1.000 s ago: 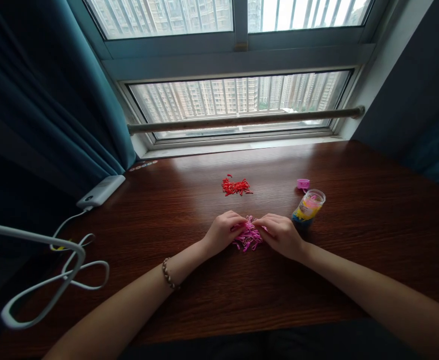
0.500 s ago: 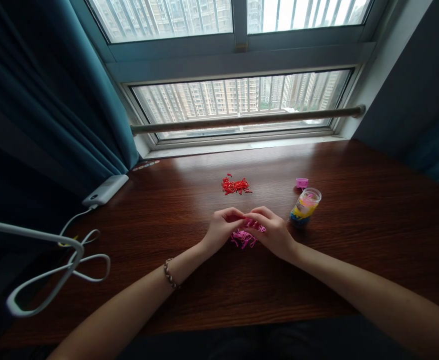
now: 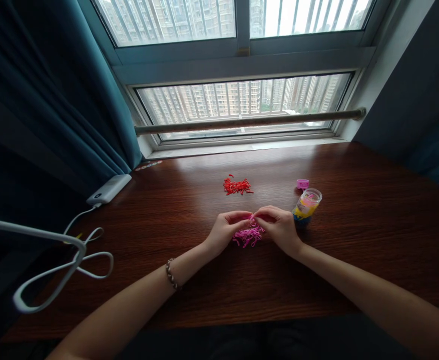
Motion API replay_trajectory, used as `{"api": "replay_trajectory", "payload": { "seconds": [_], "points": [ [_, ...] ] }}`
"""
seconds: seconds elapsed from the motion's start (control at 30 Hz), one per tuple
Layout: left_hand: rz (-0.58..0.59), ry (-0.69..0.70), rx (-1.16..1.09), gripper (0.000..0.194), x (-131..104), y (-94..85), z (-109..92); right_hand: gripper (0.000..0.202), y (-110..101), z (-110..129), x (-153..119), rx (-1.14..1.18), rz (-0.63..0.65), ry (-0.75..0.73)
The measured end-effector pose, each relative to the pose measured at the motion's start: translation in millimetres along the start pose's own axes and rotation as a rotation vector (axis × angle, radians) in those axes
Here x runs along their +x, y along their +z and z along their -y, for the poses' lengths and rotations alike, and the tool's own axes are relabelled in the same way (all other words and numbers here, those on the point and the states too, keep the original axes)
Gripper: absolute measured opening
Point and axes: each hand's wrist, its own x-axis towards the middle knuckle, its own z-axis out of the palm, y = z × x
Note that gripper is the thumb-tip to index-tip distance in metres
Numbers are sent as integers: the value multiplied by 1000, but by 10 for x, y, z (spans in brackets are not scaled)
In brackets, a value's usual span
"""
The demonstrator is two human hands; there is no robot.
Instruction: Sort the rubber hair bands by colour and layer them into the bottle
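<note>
Both hands meet over a pile of pink rubber bands (image 3: 248, 237) on the brown table. My left hand (image 3: 226, 230), a bracelet on its wrist, is closed in a pinch. Fingertip to fingertip with it, my right hand (image 3: 279, 229) is pinched shut too. A bit of pink band shows between the fingertips; its exact shape is too small to make out. Farther back lies a pile of red rubber bands (image 3: 238, 186). To the right of my right hand stands a clear jar (image 3: 307, 204) holding pink, yellow and blue contents, partly behind that hand.
Behind the jar sits a small pink plastic piece (image 3: 302, 184). At the left are a white power bank (image 3: 109, 189) with a cable and a thick white looped stand (image 3: 50, 300). A blue curtain (image 3: 102, 110) hangs beside the barred window at the table's far edge.
My fingertips have moved slightly apart, and a pink band now shows between them. The right hand's fingers are more bent. The view has shifted a little.
</note>
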Motion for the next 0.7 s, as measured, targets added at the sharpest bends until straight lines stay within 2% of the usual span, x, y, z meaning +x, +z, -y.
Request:
{"api": "replay_trajectory", "payload": {
  "seconds": [0.3, 0.47, 0.6, 0.7],
  "points": [
    [-28, -46, -56, 29, -4, -13, -1, 9, 12, -1, -9, 94, -12, 27],
    [-75, -70, -129, 30, 16, -56, 28, 11, 16, -43, 11, 296, -77, 212],
    [-89, -105, -147, 31, 26, -56, 41, 17, 44, -72, 9, 527, 22, 361],
    [-104, -116, -162, 30, 16, -24, 35, 19, 67, -54, -17, 474, 75, 338]
  ]
}}
